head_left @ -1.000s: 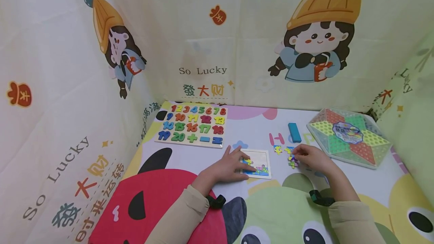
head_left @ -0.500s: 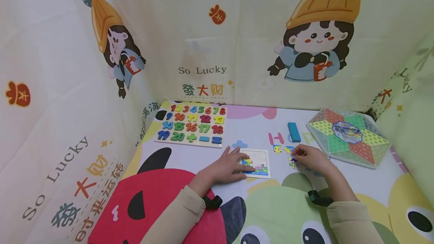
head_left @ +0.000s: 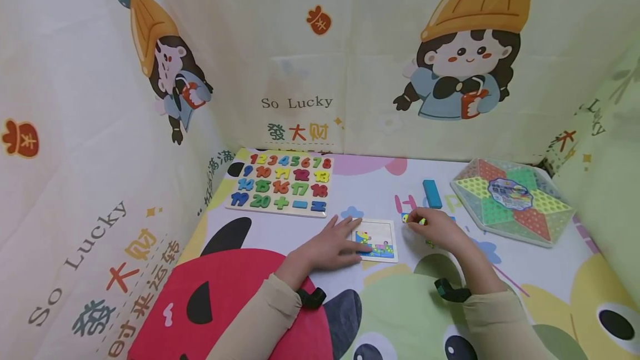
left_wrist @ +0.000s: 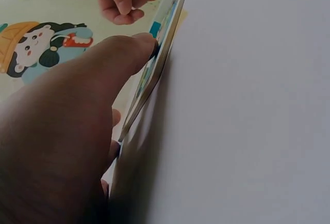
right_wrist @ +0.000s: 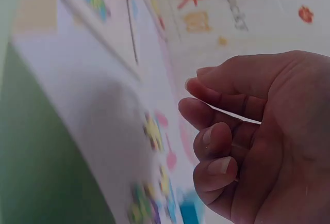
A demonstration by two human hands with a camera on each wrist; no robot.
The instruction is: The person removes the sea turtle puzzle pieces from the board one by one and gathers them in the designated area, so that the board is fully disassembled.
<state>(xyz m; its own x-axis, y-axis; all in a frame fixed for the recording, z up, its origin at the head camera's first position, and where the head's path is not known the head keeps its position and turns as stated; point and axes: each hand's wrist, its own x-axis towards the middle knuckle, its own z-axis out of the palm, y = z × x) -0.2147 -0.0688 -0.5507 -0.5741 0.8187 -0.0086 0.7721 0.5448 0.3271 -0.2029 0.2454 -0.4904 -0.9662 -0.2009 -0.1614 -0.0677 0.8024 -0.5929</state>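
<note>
We see the left hand with its fingers spread across the left side of the tray, a loose, unclenched grip; in the left wrist view its thumb touches the tray's near edge. The right hand hangs over the loose pieces, just right of the tray, its fingers curled and thumb and forefinger tips close together; we see nothing between them.

The tray lies on the table, with colourful pieces fitted along its bottom and left side and bare space at upper right. Left of it, the number board holds 1 to 20 and the plus, minus and equals signs. At right, a clear box contains dotted red, green and yellow shapes under a label. A blue block lies between the right hand and the back wall.

The left hand covers part of the tray. The right hides most of the loose pieces from the head view; the right wrist view blurs them, so we cannot count them.
</note>
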